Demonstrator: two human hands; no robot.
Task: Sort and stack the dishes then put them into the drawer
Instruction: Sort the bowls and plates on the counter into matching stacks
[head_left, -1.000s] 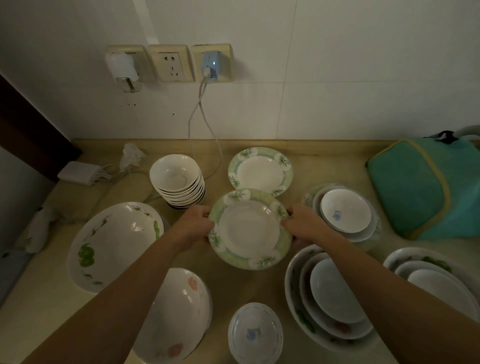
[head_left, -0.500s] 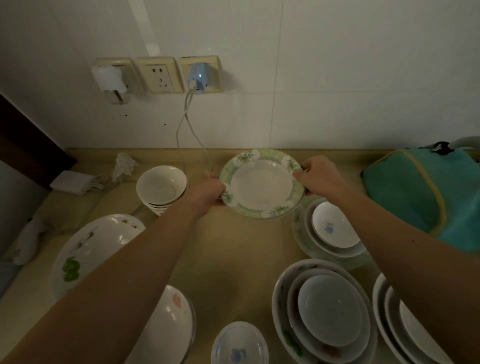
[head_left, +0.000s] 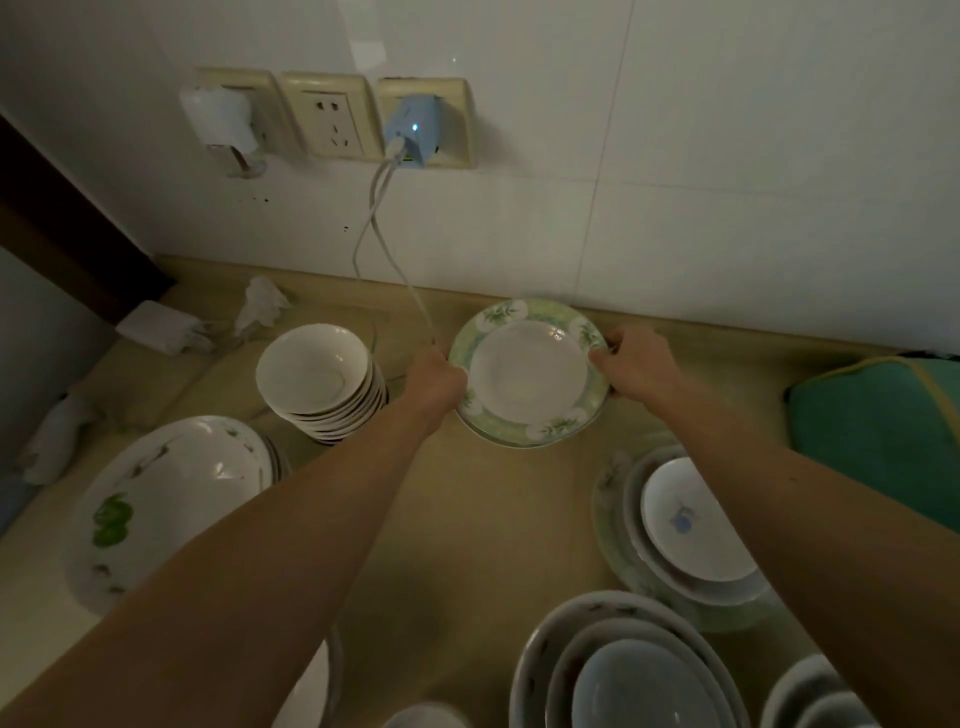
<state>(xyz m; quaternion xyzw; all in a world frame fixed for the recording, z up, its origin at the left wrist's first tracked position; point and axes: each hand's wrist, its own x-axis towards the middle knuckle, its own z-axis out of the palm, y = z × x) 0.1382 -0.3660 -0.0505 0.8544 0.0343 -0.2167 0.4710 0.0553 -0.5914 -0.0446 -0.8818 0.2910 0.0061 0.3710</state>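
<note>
On a tan bench (head_left: 467, 519) against a white tiled wall, a green-rimmed plate (head_left: 527, 371) sits near the back edge, pinched at its rim by the left hand (head_left: 436, 379) and right hand (head_left: 631, 364) on opposite sides. Left of it stands a stack of white bowls (head_left: 319, 382), with a large leaf-painted bowl (head_left: 166, 499) toward the front-left. Nested dishes (head_left: 685, 525) lie toward the front-right, and a teal bag (head_left: 883, 431) rests at the right edge.

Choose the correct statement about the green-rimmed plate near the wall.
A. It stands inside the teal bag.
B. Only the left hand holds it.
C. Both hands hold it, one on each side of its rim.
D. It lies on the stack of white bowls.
C: the left hand grips the left rim of the green-rimmed plate and the right hand grips the right rim.
</note>
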